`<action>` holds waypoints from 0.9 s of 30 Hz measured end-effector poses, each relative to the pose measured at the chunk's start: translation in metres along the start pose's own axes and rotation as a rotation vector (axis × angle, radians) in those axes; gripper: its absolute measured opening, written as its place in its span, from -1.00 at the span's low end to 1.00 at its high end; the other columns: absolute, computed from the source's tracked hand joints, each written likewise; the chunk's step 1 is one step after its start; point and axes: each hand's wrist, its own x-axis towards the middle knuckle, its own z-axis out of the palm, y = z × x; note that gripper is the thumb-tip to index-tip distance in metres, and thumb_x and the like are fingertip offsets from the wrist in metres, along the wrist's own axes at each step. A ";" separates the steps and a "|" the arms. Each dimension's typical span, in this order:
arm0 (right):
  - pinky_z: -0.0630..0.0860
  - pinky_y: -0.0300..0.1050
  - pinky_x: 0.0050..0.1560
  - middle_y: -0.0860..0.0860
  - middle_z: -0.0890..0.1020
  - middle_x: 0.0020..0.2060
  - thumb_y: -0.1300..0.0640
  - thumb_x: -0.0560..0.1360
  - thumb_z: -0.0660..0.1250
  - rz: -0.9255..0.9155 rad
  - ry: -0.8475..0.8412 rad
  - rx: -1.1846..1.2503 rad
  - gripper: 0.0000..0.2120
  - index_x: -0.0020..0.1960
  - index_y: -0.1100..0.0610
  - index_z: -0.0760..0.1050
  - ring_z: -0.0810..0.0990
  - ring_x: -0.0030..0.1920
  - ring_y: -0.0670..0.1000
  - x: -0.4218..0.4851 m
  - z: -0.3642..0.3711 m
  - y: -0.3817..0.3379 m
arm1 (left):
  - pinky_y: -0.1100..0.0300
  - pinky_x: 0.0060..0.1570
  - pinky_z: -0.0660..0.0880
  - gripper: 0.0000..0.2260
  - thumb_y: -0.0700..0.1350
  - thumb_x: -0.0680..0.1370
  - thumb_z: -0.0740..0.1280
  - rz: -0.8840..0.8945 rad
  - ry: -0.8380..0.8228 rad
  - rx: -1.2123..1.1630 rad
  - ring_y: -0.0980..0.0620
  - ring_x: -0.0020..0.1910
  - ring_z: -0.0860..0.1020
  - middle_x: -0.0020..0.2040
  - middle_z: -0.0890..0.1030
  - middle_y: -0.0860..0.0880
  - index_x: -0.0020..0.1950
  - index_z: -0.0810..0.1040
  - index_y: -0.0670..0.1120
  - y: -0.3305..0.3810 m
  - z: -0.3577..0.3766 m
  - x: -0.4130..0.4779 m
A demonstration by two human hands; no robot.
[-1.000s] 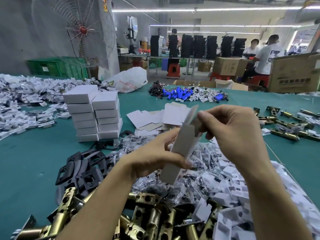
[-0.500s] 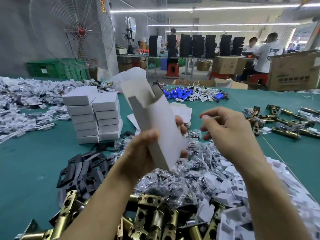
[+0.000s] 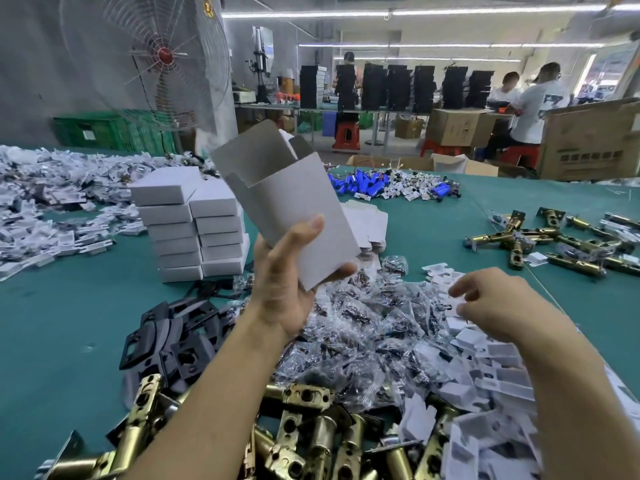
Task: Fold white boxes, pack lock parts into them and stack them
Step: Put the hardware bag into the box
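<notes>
While raised over the green table (image 3: 62, 306), grips the white box (image 3: 287, 202) in the left hand (image 3: 284, 285): thumb laid across the near face, fingers curled round the lower corner. Holds it upright but tilted to the left, top end open with its flaps standing up, bottom end down by the palm.

Hovers the right hand (image 3: 491, 303) lower and to the right, well apart from the box, fingers slack and loosely curled, clasping nothing. Hangs just above a heap of clear screw bags (image 3: 363, 337) and white card inserts (image 3: 495, 372); slightly blurred.

Behind and left of the held box, two side-by-side stacks of folded boxes (image 3: 194, 223) on the table. Just behind it, partly hidden, flat box blanks (image 3: 370, 223). Closest to the camera, heaped brass latches (image 3: 311, 431), with black plates (image 3: 173, 337) to their left. Far right on the cloth, scattered latches (image 3: 554, 237). Farther back, blue parts (image 3: 360, 185).
</notes>
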 end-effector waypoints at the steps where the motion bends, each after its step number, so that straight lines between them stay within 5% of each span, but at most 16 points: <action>1: 0.58 0.06 0.13 0.15 0.60 0.17 0.27 0.53 0.32 0.014 -0.031 -0.035 -0.68 0.24 0.02 0.57 0.61 0.02 0.15 0.001 0.001 0.002 | 0.00 -0.35 0.62 -0.45 -0.02 0.25 0.51 0.030 -0.001 0.055 -0.13 -0.07 0.66 0.04 0.61 -0.20 0.20 0.54 -0.14 -0.001 0.000 0.000; 3: 0.53 -0.03 0.18 0.13 0.61 0.20 0.25 0.51 0.36 0.024 -0.088 -0.117 -0.67 0.26 0.06 0.57 0.59 0.11 0.12 0.001 0.007 0.005 | -0.05 -0.35 0.61 -0.55 -0.07 0.32 0.54 0.078 -0.004 0.133 -0.17 -0.09 0.66 0.03 0.63 -0.18 0.17 0.55 -0.12 -0.005 0.001 0.000; 6: 0.50 -0.14 0.01 0.08 0.63 0.12 0.27 0.49 0.35 0.053 -0.103 -0.175 -0.68 0.20 0.05 0.57 0.58 0.03 0.08 0.001 0.020 0.006 | -0.05 -0.38 0.61 -0.69 -0.09 0.41 0.48 0.100 0.017 0.188 -0.14 -0.14 0.68 -0.03 0.67 -0.07 0.12 0.56 -0.05 -0.008 0.002 0.000; 10: 0.60 -0.05 0.04 0.07 0.63 -0.01 0.30 0.44 0.36 0.078 -0.042 -0.224 -0.69 0.12 0.02 0.61 0.61 -0.04 0.08 0.001 0.032 0.005 | -0.04 -0.37 0.62 -0.83 -0.07 0.45 0.45 0.084 -0.052 0.233 -0.16 -0.13 0.68 -0.07 0.69 -0.04 0.03 0.64 0.01 -0.010 0.001 -0.001; 15: 0.61 0.00 0.08 0.05 0.65 0.02 0.32 0.38 0.43 0.099 0.032 -0.122 -0.63 0.08 -0.04 0.63 0.62 -0.01 0.08 0.000 0.035 0.003 | -0.25 -0.05 0.63 -0.73 -0.02 0.47 0.42 0.031 -0.151 0.364 -0.14 0.03 0.65 -0.02 0.70 -0.01 0.14 0.61 -0.04 -0.013 0.002 -0.002; 17: 0.61 0.02 0.06 0.03 0.66 -0.01 0.31 0.37 0.46 0.082 0.076 -0.053 -0.65 0.06 -0.04 0.63 0.63 -0.02 0.07 -0.001 0.031 0.002 | -0.11 0.07 0.62 -0.73 0.02 0.48 0.41 0.033 -0.162 0.398 -0.01 0.05 0.64 0.01 0.70 0.04 0.16 0.59 0.00 -0.014 0.003 -0.002; 20: 0.57 0.03 0.10 0.07 0.68 0.01 0.21 0.44 0.49 -0.058 0.208 0.189 -0.71 0.12 -0.02 0.62 0.63 -0.07 0.06 -0.007 0.014 -0.003 | 0.20 -0.15 0.62 -0.73 0.09 0.51 0.43 -0.016 -0.194 0.427 0.08 -0.02 0.66 -0.02 0.69 0.13 0.18 0.54 0.07 -0.014 0.003 -0.003; 23: 0.59 0.01 0.02 -0.04 0.65 -0.12 0.07 0.44 0.48 -0.318 0.416 0.487 -0.61 0.25 -0.12 0.53 0.62 -0.15 -0.07 -0.025 -0.010 -0.014 | 0.11 -0.44 0.60 -0.71 0.06 0.45 0.51 -0.110 -0.257 0.539 0.02 -0.21 0.68 -0.09 0.69 0.08 0.12 0.54 0.14 -0.014 0.001 -0.006; 27: 0.62 -0.12 -0.04 0.00 0.62 -0.08 0.03 0.45 0.45 -0.662 0.628 0.797 -0.62 0.22 -0.22 0.48 0.67 -0.11 -0.06 -0.052 -0.030 -0.030 | 0.07 -0.37 0.63 -0.71 -0.02 0.45 0.52 -0.144 -0.371 0.607 -0.01 -0.19 0.68 -0.01 0.69 -0.01 0.13 0.56 0.09 -0.014 -0.001 -0.006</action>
